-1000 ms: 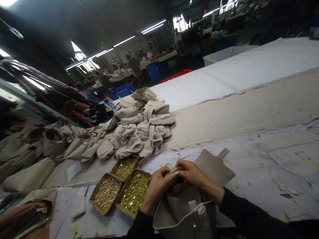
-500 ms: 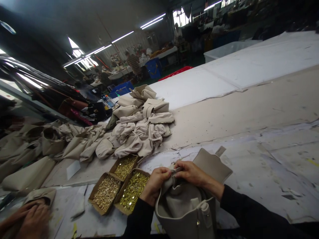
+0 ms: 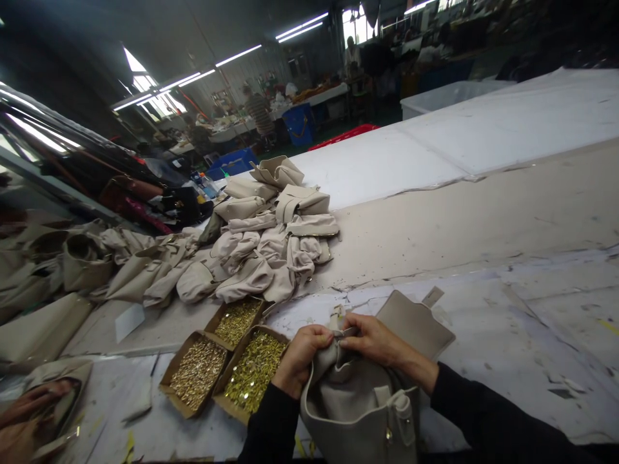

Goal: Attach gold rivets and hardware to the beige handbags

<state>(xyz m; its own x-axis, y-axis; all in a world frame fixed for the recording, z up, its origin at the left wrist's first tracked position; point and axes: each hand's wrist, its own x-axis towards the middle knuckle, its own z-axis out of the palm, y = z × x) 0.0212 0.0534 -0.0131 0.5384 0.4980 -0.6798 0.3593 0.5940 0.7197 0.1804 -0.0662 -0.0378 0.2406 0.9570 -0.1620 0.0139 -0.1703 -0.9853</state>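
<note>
A beige leather bag (image 3: 358, 406) stands open in front of me at the table's near edge, its flap (image 3: 416, 322) lying back on the table. My left hand (image 3: 302, 357) is closed on the bag's upper rim. My right hand (image 3: 374, 338) pinches the same rim from the other side, with a small metal piece between the fingertips of both hands. Both wrists wear dark sleeves. Just left of my left hand sit three cardboard trays of small gold metal fittings (image 3: 251, 370).
A heap of beige bags (image 3: 271, 245) lies behind the trays and stretches away to the left. Another person's hand (image 3: 24, 419) works on a bag at the bottom left corner. Scuffed white sheets (image 3: 532, 322) cover the table to the right. Other workers stand at far benches.
My hands stay closed on the bag's rim and have shifted only slightly. The other person's hand at the bottom left has moved lower and further left.
</note>
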